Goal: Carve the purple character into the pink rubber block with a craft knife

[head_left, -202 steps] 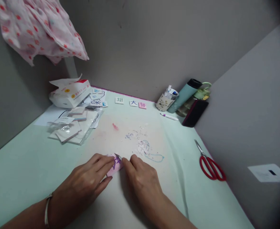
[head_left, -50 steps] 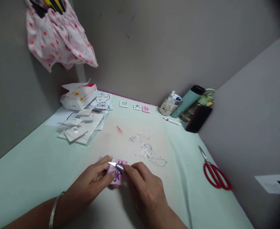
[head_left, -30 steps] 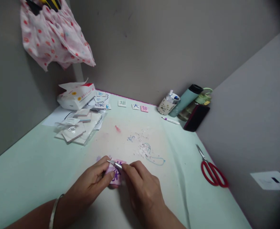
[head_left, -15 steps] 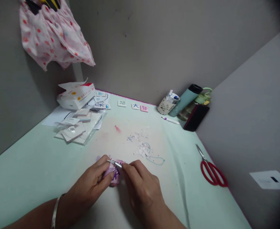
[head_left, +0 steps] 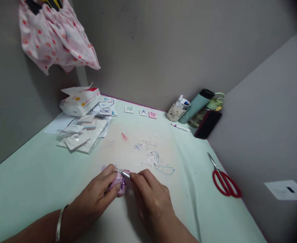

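Observation:
A small pink block [head_left: 122, 189] with a purple character drawn on its face sits between the fingers and thumb of my left hand [head_left: 95, 195], just above the table. My right hand [head_left: 152, 199] grips a craft knife [head_left: 124, 173] by its metal handle. The blade points left across the block's upper edge, close to my left fingertips; whether it cuts into the surface I cannot tell. Beyond my hands, white shavings [head_left: 152, 158] are scattered on the pale, stained middle of the table [head_left: 128, 148].
Red-handled scissors [head_left: 225, 182] lie at the right edge. A capped-end marker [head_left: 181, 127], a pen cup [head_left: 177, 111], a teal bottle [head_left: 196, 107] and a phone [head_left: 208, 125] are at the back right. Marked tiles [head_left: 143, 113] line the back. Bagged blank blocks [head_left: 80, 138] and a tissue box [head_left: 81, 103] occupy the left.
The pink block has tilted slightly in my left hand, and the knife has shifted a little to the right along its upper edge. Both grips stay the same.

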`<state>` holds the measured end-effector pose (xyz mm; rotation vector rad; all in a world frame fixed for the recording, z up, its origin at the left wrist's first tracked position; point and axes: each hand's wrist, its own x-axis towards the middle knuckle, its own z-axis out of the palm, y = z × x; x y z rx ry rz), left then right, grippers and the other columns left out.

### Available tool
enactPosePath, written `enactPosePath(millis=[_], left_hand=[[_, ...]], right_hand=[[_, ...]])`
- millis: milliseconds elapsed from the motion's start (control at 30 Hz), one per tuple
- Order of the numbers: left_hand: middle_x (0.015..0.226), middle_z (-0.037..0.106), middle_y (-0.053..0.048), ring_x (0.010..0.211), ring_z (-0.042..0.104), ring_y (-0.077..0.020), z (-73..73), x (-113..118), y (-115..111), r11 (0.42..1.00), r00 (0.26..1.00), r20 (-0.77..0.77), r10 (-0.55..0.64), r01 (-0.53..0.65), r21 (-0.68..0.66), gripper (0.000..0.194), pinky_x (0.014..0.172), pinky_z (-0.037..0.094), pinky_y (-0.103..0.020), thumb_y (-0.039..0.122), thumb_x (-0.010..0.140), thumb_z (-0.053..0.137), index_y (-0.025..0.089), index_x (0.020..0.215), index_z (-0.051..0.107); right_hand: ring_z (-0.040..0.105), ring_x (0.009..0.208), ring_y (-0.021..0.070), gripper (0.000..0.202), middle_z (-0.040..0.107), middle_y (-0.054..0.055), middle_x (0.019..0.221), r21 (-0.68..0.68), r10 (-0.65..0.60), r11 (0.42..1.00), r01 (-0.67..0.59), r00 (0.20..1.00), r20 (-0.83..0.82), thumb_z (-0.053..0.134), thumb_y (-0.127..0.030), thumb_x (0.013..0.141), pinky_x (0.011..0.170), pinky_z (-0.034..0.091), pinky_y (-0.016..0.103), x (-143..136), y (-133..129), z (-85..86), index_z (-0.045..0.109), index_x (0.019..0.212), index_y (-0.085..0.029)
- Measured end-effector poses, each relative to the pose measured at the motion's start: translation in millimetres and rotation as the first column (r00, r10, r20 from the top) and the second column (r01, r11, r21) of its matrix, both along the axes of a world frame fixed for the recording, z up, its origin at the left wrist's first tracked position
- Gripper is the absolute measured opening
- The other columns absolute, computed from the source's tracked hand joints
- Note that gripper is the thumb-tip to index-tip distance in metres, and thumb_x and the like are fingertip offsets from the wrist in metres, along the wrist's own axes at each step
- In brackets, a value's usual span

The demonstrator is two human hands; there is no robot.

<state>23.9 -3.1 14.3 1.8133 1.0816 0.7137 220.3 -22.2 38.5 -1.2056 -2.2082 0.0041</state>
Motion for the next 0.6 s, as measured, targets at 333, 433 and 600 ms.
enactPosePath(millis=[333, 433, 600], left_hand=[[0.094, 0.056, -0.002, 0.084, 0.060, -0.0192, -4.8, 8.5, -4.0, 0.913, 0.945, 0.323, -0.046, 0.171, -0.370, 0.019, 0.070, 0.058, -0.028, 0.036, 0.097, 0.052, 0.022, 0.094, 0.065], [0.091, 0.055, -0.001, 0.081, 0.061, -0.0184, -8.7, 7.6, -3.7, 0.903, 0.935, 0.354, -0.030, 0.177, -0.390, 0.017, 0.067, 0.060, -0.028, 0.037, 0.094, 0.056, 0.022, 0.092, 0.065], [0.090, 0.059, -0.001, 0.075, 0.062, -0.0170, -13.8, 5.6, -4.0, 0.886, 0.939, 0.338, -0.055, 0.202, -0.417, 0.018, 0.064, 0.059, -0.028, 0.038, 0.092, 0.059, 0.022, 0.096, 0.067]], right_hand=[[0.055, 0.066, 0.0134, 0.012, 0.060, -0.001, 0.074, -0.531, -0.221, 0.840, -0.109, 0.826, -0.519, 0.059, -0.027, 0.096, 0.059, 0.044, 0.024, 4.6, 15.6, 9.8, 0.067, 0.092, -0.020], [0.045, 0.059, 0.0117, 0.015, 0.049, -0.006, 0.066, -0.682, -0.324, 0.689, -0.243, 0.740, -0.590, 0.075, -0.031, 0.082, 0.053, 0.037, 0.023, 1.8, 15.7, 12.5, 0.065, 0.088, -0.020], [0.039, 0.060, 0.0110, 0.027, 0.044, -0.006, 0.063, -0.710, -0.324, 0.641, -0.291, 0.737, -0.594, 0.065, -0.034, 0.089, 0.054, 0.033, 0.024, 0.6, 16.8, 13.0, 0.054, 0.068, -0.020]])
